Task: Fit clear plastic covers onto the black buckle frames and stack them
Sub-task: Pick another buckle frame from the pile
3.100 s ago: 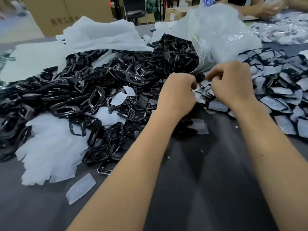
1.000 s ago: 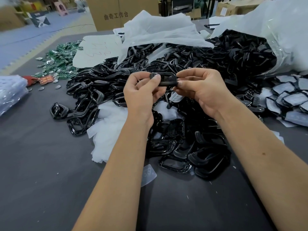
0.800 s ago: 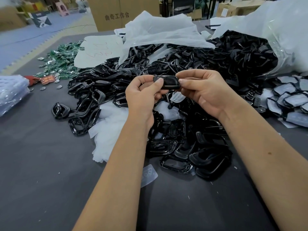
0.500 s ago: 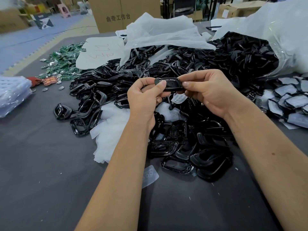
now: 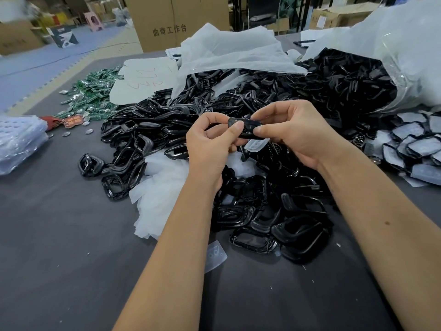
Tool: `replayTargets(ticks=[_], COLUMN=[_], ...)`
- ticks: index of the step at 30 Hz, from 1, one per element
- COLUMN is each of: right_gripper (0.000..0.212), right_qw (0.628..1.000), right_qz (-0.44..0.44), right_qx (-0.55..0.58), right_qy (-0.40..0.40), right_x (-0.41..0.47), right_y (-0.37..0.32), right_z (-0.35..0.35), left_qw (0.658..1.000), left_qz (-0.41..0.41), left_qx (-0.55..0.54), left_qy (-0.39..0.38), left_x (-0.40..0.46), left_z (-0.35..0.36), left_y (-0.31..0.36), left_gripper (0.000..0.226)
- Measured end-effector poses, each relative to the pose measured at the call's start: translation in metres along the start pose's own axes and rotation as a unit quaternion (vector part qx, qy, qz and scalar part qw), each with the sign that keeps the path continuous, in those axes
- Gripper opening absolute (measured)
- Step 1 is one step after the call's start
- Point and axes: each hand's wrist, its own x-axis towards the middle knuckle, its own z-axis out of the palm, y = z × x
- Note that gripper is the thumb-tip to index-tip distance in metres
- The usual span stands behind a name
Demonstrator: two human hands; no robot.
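Observation:
A black buckle frame [image 5: 248, 127] is held up above the pile between both hands. My left hand [image 5: 210, 144] pinches its left end with thumb and fingers. My right hand [image 5: 293, 132] pinches its right end. Whether a clear cover sits in the frame I cannot tell. Below them lies a big heap of loose black buckle frames [image 5: 262, 206]. A clear plastic cover [image 5: 216, 256] lies flat on the table near my left forearm. Finished frames with covers [image 5: 415, 144] lie spread at the right.
The dark grey table [image 5: 71, 247] carries white foam sheets [image 5: 162, 194], a clear bag of black frames [image 5: 358, 75] at the back right, green circuit boards [image 5: 93, 96] at the back left and a bubble-wrap bundle [image 5: 19, 142] at the left edge. Cardboard boxes [image 5: 174, 22] stand behind.
Three seconds ago both hands were down at the covered frames on the right; since then they hold one frame up over the pile. Within the last second the hold barely shifts.

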Motion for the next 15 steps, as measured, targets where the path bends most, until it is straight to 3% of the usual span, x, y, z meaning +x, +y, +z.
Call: replayTargets(ticks=[8,15], right_gripper=[0.021,0.022], right_qw=[0.997,0.998], right_qz=[0.07,0.06], right_qx=[-0.008,-0.007], right_qy=[0.002,0.001], right_x=[0.0004,-0.0008], right_y=[-0.0012,-0.0015], right_z=[-0.0009,0.0006], left_qw=[0.999,0.999], left_qz=[0.034,0.029], left_qx=[0.021,0.042], left_qy=[-0.02,-0.014], left_x=[0.0012,0.0018], left_z=[0.0009,0.0008], left_y=[-0.0033,-0.0058], left_gripper=[0.017,0.014])
